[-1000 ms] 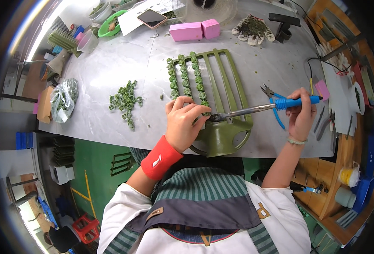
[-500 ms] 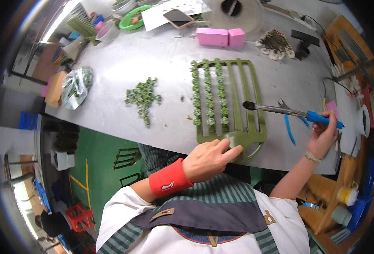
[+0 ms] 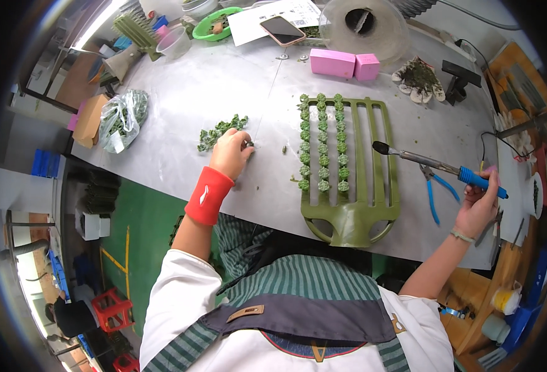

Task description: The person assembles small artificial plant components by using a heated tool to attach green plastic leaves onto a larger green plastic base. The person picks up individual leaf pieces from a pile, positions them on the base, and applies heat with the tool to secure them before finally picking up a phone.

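Note:
My left hand (image 3: 229, 156) reaches over a pile of small green plastic-looking succulent rosettes (image 3: 214, 135). Its thumb and fingers pinch a small dark green rosette (image 3: 250, 144) at the pile's right edge. Wrapped in my right hand (image 3: 476, 208) is the blue handle of an iron-like tool (image 3: 434, 163); its metal shaft points left and ends in a dark, spoon-shaped tip. That tip hangs over the right-hand slats of an olive-green slatted plastic piece (image 3: 354, 224). Three of the slats on its left bear rows of green rosettes (image 3: 323, 146). One loose green bit (image 3: 284, 149) lies between pile and slats.
Blue-handled pliers (image 3: 432, 192) lie below the tool. Pink blocks (image 3: 333, 63), a phone (image 3: 283, 31) and a dirty glove (image 3: 419, 80) line the far side. A clear bag of greenery (image 3: 123, 121) sits at left, near a green basket (image 3: 214, 25).
My left hand has left the slatted piece's near end and moved left to the pile, now pinching a rosette. The right hand still holds the tool above the slats. The view has shifted slightly.

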`<state>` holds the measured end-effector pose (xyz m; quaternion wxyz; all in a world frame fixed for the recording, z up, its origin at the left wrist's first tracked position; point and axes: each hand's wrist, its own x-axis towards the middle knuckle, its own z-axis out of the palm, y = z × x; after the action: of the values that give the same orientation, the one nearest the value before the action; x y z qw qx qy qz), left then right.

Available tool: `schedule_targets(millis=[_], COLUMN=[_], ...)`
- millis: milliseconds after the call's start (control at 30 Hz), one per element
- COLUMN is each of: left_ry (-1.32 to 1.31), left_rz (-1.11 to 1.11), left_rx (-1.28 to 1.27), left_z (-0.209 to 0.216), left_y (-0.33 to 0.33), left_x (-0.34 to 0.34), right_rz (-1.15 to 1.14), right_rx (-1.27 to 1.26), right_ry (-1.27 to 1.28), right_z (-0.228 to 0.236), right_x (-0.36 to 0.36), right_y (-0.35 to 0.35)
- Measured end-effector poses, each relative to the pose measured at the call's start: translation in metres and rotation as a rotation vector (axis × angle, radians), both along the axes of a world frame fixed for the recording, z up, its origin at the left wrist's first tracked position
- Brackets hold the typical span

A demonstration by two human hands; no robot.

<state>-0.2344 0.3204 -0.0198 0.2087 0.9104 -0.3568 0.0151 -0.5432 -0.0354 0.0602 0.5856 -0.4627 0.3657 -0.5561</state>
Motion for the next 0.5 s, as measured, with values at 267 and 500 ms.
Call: schedule_targets(millis=[267,500], left_ry=[0.620,0.467], left_rz=[-0.078,-0.290], left_rx=[-0.414,-0.397], left_z=[0.044,0.028], left_y=[-0.076,-0.196], left_x=[-0.002,-0.004], right_rz=[0.087,0.176], right_rx=[0.000,-0.070], right_ry=[-0.042,-0.015], right_z=[-0.016,-0.040], right_x=[0.026,0.060], right_y=[-0.011,-0.026])
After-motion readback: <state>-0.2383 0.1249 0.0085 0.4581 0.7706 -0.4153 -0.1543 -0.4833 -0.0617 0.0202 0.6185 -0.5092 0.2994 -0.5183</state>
